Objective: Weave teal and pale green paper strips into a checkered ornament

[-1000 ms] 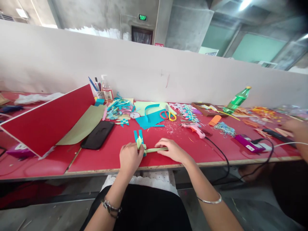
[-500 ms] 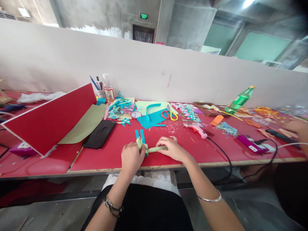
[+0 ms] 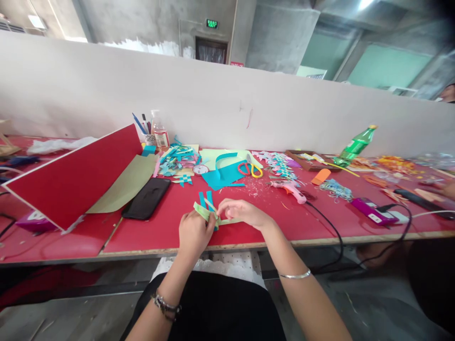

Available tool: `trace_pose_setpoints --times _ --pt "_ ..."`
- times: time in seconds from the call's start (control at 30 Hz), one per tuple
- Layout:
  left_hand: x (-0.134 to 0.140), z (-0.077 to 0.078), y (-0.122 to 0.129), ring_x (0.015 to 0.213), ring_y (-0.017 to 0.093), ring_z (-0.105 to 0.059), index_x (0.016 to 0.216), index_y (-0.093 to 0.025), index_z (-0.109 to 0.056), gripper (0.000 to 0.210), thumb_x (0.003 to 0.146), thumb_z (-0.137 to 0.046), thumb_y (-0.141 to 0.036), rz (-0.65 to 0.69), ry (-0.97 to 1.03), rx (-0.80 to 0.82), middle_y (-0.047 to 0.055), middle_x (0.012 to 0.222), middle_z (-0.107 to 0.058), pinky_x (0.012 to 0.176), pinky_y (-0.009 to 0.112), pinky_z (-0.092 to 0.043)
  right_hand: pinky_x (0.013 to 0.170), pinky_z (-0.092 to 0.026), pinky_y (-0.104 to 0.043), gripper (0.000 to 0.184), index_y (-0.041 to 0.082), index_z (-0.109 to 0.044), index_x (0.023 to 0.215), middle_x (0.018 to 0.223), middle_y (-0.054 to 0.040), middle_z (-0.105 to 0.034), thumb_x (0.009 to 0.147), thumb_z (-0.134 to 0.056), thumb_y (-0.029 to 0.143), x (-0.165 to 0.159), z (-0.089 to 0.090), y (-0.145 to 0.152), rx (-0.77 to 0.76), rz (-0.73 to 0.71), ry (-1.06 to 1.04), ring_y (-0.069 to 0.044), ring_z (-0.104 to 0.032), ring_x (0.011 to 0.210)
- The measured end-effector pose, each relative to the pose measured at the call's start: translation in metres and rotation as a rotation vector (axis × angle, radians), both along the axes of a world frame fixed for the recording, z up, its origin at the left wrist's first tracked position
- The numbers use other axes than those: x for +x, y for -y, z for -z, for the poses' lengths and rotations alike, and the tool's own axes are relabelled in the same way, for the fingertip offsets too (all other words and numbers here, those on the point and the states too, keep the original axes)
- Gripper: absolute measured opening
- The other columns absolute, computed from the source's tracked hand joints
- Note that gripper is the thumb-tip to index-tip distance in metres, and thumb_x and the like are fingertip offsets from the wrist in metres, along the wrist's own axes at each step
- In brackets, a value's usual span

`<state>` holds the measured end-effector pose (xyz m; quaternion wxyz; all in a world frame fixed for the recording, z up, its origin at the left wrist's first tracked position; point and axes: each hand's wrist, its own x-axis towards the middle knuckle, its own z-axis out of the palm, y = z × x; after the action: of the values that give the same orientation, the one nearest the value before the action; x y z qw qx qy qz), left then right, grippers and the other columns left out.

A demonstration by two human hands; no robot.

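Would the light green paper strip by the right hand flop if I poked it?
Probably: the light green paper strip looks thin and narrow, so it should bend easily. It's likely very light, being just paper. Its end near the left hand might not move much, since those fingers are gripping there.

Two narrow blue paper strips (image 3: 202,199) lie side by side, nearly parallel, near the front edge of the red tabletop (image 3: 149,237), their ends pointing toward its far side. Pale green paper strips (image 3: 201,211) meet them: one raised and slanting at the left, another stretching rightward. Their crossing is mostly covered, its pattern unreadable; a bit of blue shows just below.
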<state>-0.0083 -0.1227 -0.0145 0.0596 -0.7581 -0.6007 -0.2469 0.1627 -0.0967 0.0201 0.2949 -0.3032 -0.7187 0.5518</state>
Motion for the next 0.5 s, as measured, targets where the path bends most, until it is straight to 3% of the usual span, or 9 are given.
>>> trace_pose_setpoints --times 0.17,0.5 --pt "0.0 0.001 0.0 0.064 0.019 -0.058 0.063 -0.015 -0.058 0.033 0.082 -0.036 -0.03 0.007 0.001 0.001 0.006 0.057 -0.058 0.062 0.029 -0.036 0.06 -0.039 -0.02 0.019 0.019 -0.047 0.079 0.092 0.0001 -0.049 0.07 -0.059 0.031 -0.019 0.011 0.002 -0.127 0.037 -0.13 -0.007 -0.042 0.065" --pt "0.0 0.001 0.0 0.066 0.02 -0.058 0.062 -0.016 -0.057 0.029 0.08 -0.039 -0.029 0.033 -0.002 -0.006 0.006 0.058 -0.059 0.065 0.03 -0.037 0.052 -0.034 -0.02 0.016 0.02 -0.051 0.083 0.065 0.0041 -0.043 0.073 -0.055 0.031 -0.029 0.024 -0.002 -0.009 0.171 -0.059 -0.008 -0.04 0.057"
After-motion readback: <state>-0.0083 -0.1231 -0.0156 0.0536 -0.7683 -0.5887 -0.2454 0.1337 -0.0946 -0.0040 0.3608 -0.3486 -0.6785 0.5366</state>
